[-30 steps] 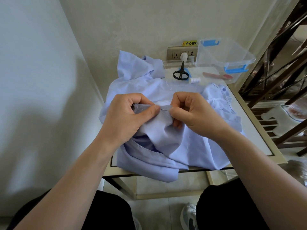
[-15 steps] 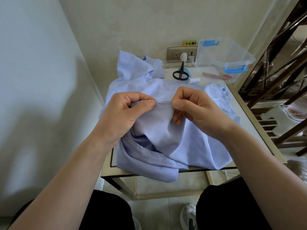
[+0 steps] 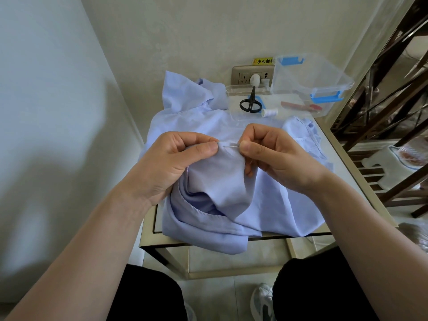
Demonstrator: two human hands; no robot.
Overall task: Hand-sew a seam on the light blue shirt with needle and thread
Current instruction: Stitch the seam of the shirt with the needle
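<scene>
the thin silver needle (image 3: 231, 146) lies almost level in the short gap between the two hands, along the top of a raised fold of the light blue cotton shirt (image 3: 220, 188). the shirt is heaped on the small pale table (image 3: 347, 163) and droops over its near edge. the left hand (image 3: 176, 163) pinches the fold between thumb and forefinger. the right hand (image 3: 278, 158) pinches the needle's right end the same way, its other fingers curled under the cloth.

the likeliest mishap is a prick: the needle's free end sits just beside the left thumb, so a firm push along its line would drive it into skin. the cloth is bunched in several layers under the fold, so a deep pass could catch a layer that should stay free and sew the shirt to itself. the thread is too fine to make out here; if it is slack it may loop and knot, or slip from the eye. the overhanging cloth could also drag the fold out of the left pinch and send the stitch off the seam.
</scene>
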